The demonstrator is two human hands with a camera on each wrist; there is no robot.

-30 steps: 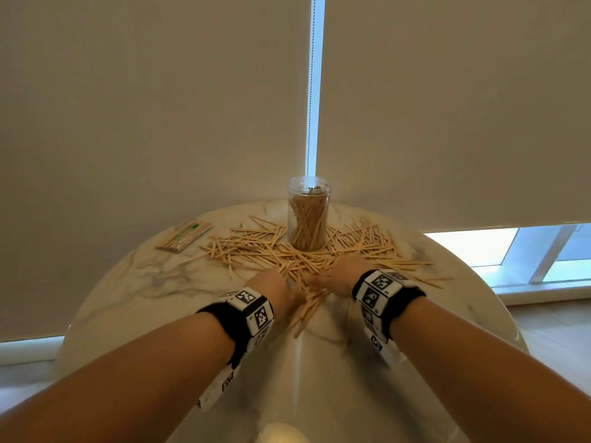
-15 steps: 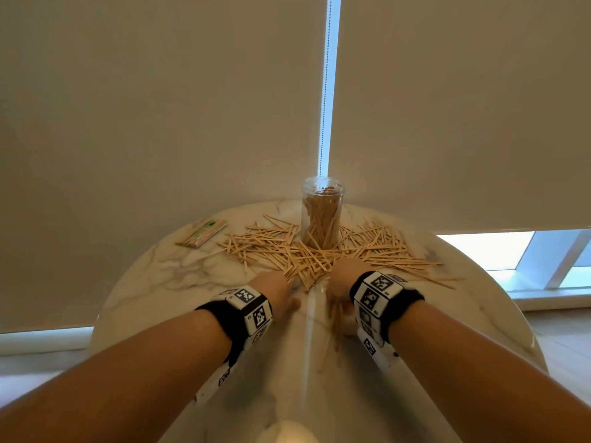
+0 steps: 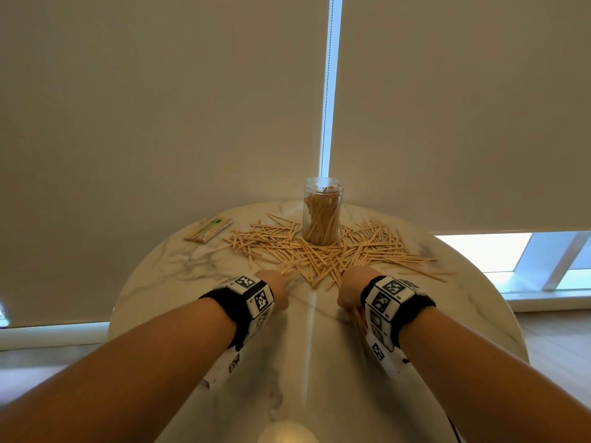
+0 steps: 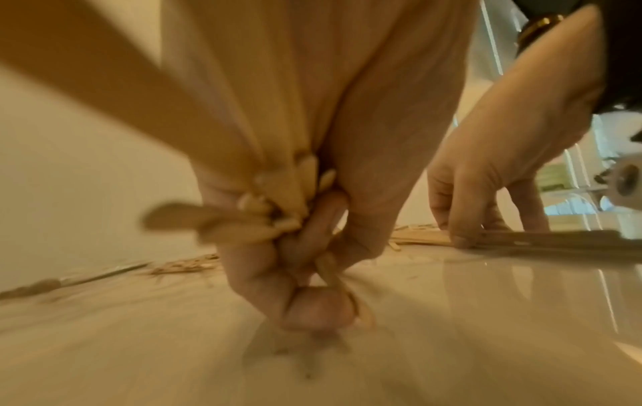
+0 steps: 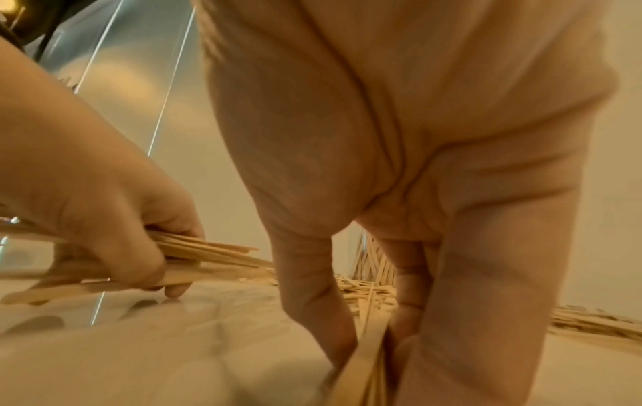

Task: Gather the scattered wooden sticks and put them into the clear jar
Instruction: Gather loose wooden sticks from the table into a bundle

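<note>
On the table (image 3: 166, 282) the sticks (image 3: 323, 254) lie heaped around the half-filled jar (image 3: 323, 215), and with your left hand (image 3: 276, 287) and right hand (image 3: 350, 287) each curled round a bundle just before it, pinch these light, stiff, slippery slivers mid-length.

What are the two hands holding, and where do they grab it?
Each holds wooden sticks. The left hand grips a bundle around its middle. The right hand pinches a bundle between thumb and fingers, partway along.
</note>
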